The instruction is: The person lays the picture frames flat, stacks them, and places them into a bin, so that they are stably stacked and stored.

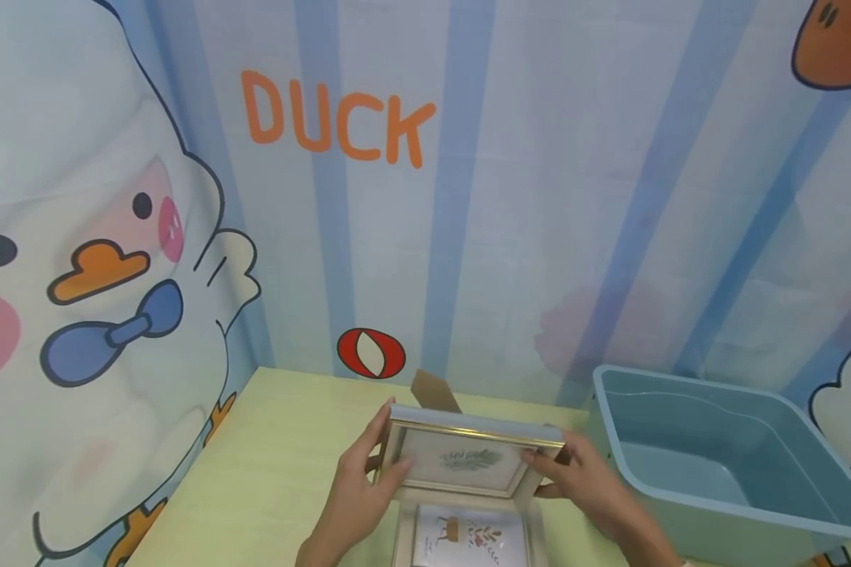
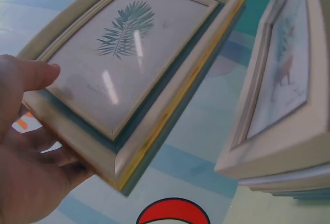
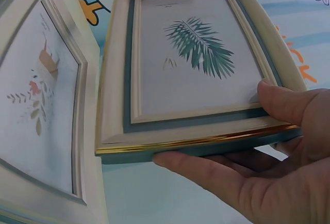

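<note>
My left hand point(image 1: 358, 492) and right hand point(image 1: 592, 484) hold a cream picture frame point(image 1: 461, 465) with a gold edge line, one at each short side. Behind its glass is a green fern-like leaf print point(image 2: 126, 28). In the left wrist view, the left thumb point(image 2: 44, 74) lies on the frame's front, with the fingers beneath. The right thumb point(image 3: 283, 100) presses the front border while the other fingers support the underside. Below the held frame lies another cream frame point(image 1: 406, 543) with a plant-and-brown-shape print. A brown flap point(image 1: 434, 391) shows behind the held frame.
A blue-green plastic bin point(image 1: 709, 504) stands at the right, near the right forearm. Under the lower frame, stacked edges point(image 2: 289, 185) show in the left wrist view. The pale yellow tabletop point(image 1: 276, 449) meets a striped duck-print cloth point(image 1: 539, 197) behind and at left.
</note>
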`<action>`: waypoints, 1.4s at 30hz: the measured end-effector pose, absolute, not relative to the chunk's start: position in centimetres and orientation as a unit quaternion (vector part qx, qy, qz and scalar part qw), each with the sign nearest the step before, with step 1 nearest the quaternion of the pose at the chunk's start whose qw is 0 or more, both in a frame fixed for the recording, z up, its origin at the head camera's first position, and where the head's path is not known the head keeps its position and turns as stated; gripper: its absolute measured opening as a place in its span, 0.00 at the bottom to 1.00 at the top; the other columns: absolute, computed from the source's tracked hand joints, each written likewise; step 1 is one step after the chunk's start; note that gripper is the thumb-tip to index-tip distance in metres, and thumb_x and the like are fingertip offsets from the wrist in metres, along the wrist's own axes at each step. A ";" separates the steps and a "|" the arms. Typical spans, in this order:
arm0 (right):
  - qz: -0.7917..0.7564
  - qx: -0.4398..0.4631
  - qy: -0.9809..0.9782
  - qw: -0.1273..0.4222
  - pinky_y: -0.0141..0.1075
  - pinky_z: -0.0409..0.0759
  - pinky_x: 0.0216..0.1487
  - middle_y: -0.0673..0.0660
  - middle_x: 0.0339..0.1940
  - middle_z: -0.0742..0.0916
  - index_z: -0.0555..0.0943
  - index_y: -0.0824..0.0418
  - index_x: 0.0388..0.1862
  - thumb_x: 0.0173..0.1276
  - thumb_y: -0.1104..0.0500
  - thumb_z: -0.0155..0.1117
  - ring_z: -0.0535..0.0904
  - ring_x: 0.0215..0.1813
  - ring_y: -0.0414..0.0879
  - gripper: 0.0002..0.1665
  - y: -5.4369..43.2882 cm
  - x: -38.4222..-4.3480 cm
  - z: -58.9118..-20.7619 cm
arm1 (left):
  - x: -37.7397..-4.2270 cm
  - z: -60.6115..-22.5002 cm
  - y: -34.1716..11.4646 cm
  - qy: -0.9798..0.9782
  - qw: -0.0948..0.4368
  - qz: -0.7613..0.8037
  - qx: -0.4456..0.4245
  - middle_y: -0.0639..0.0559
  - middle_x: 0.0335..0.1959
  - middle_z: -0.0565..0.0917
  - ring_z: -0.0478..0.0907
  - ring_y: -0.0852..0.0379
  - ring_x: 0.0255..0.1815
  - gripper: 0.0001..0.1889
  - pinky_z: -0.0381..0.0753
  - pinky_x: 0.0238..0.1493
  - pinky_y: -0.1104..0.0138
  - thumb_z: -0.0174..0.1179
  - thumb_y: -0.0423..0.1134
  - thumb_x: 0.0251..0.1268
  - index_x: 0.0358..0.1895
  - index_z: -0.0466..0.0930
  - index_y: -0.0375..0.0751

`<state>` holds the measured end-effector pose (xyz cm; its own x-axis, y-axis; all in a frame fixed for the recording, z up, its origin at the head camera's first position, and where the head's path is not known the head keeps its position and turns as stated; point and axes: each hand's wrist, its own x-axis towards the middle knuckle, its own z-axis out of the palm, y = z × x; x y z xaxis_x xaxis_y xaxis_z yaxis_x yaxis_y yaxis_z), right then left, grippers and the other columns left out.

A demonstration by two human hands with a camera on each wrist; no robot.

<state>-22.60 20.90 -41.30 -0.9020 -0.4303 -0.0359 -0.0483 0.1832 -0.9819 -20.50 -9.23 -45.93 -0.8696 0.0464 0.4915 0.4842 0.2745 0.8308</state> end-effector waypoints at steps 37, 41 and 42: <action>-0.512 -0.313 0.747 -0.288 0.21 0.76 0.61 0.48 0.61 0.85 0.82 0.67 0.49 0.55 0.84 0.63 0.79 0.62 0.33 0.24 19.9 -19.9 -47.5 | -21.6 -44.4 -9.7 -0.715 0.184 -0.537 -0.408 0.42 0.82 0.53 0.55 0.52 0.81 0.61 0.69 0.74 0.59 0.80 0.43 0.46 0.80 0.45 0.34; -0.507 -0.346 0.717 -0.330 0.24 0.75 0.64 0.55 0.61 0.85 0.82 0.70 0.50 0.54 0.84 0.64 0.80 0.64 0.37 0.24 20.2 -20.3 -47.9 | -21.2 -44.0 -9.5 -0.710 0.209 -0.529 -0.415 0.41 0.81 0.56 0.56 0.52 0.80 0.61 0.67 0.75 0.60 0.81 0.37 0.42 0.79 0.48 0.31; -0.510 -0.355 0.706 -0.340 0.25 0.75 0.66 0.57 0.61 0.85 0.82 0.72 0.49 0.56 0.82 0.65 0.80 0.65 0.39 0.22 20.2 -20.5 -48.0 | -21.2 -44.0 -9.4 -0.708 0.216 -0.527 -0.418 0.40 0.81 0.56 0.57 0.51 0.80 0.61 0.66 0.75 0.61 0.81 0.36 0.42 0.78 0.48 0.30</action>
<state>-20.47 20.25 -47.96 -0.5169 -0.1546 0.8420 -0.8478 0.2287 -0.4784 -21.16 -9.43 -43.98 -0.5566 0.3645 0.7465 0.8197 0.0947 0.5649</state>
